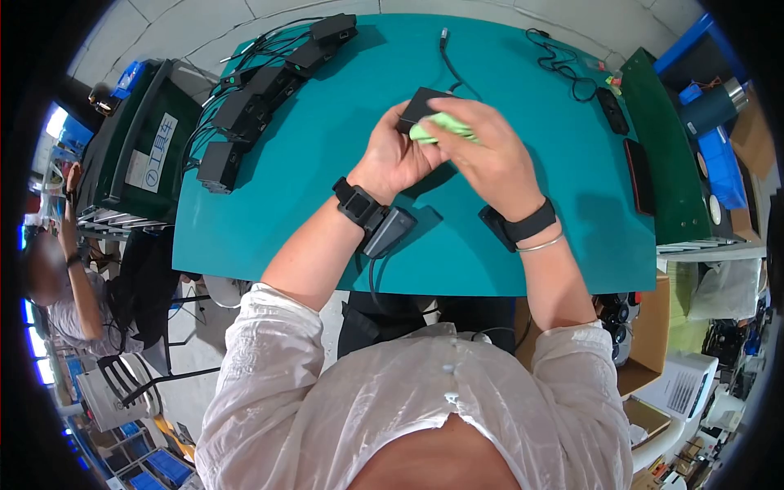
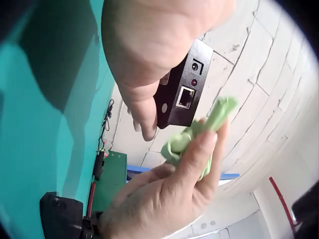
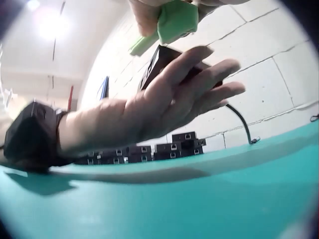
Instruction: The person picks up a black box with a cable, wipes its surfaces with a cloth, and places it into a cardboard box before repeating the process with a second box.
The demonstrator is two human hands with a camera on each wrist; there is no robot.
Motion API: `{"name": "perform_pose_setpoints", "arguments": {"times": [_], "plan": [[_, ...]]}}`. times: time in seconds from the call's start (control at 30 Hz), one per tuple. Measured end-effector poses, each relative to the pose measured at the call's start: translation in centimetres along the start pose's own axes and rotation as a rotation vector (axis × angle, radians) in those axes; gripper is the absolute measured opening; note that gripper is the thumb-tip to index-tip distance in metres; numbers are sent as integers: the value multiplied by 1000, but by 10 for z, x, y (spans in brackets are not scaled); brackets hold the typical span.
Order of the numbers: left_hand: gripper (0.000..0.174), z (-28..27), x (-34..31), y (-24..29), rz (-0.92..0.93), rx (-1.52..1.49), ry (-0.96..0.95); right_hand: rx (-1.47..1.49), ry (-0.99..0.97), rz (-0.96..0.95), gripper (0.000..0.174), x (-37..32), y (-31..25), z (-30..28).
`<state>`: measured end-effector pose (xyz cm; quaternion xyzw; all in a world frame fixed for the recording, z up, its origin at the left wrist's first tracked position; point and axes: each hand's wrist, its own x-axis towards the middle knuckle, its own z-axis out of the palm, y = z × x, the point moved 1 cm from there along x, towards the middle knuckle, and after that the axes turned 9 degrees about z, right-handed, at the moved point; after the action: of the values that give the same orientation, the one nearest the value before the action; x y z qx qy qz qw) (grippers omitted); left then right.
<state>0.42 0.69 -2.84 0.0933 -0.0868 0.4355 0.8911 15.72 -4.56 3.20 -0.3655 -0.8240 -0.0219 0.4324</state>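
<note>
A small black box (image 1: 418, 104) is held above the table in my left hand (image 1: 388, 159), the fingers curled under and around it. Its end face, seen in the left wrist view, has a network port (image 2: 185, 98), a round power socket (image 2: 196, 65) and a small red dot. From its far side a black cable (image 1: 447, 65) runs to a metal-tipped plug. My right hand (image 1: 496, 159) pinches a crumpled light-green cloth (image 2: 219, 113) between thumb and fingers, close beside the box. In the right wrist view the cloth (image 3: 178, 22) hangs just over the box's upper edge.
Several similar black boxes (image 1: 245, 114) with bundled cables line the table's left side. At the right lie a coiled black cable (image 1: 563, 65), a black power strip (image 1: 612, 112) and a dark slab with a red edge (image 1: 639, 175). Another person sits off the left side.
</note>
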Motion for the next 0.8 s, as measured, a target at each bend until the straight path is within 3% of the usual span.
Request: {"name": "perform_pose_setpoints", "arguments": {"times": [0.07, 0.13, 0.2, 0.23, 0.3, 0.33, 0.4, 0.47, 0.53, 0.67, 0.8], "plan": [[43, -6, -2, 1, 90, 53, 199, -89, 14, -30, 25, -1, 8, -4], [44, -3, 1, 1, 122, 125, 186, -183, 26, -60, 24, -5, 22, -9], [45, 8, 3, 2, 201, 105, 222, -73, 254, 346, 21, -13, 38, -16], [46, 2, 3, 7, 178, 83, 128, -76, 256, 348, 21, -15, 43, -19], [45, 1, 3, 10, 178, 167, 152, 217, 343, 846, 19, -17, 52, -27], [45, 1, 4, 10, 182, 251, 178, 209, 352, 849, 19, -17, 54, -26], [44, 2, 5, 6, 150, 293, 192, 479, 413, 803, 18, -17, 55, -17], [44, 6, 6, -2, 124, 333, 205, 241, 378, 645, 19, -17, 50, -12], [43, 11, 5, -7, 42, 441, 185, 180, 304, 636, 18, -18, 44, -5], [41, 10, 4, -3, 130, 504, 194, 254, 238, 601, 18, -15, 28, -4], [42, 7, 6, 13, 248, 518, 248, 185, -3, 504, 22, -18, 24, -7]]}}
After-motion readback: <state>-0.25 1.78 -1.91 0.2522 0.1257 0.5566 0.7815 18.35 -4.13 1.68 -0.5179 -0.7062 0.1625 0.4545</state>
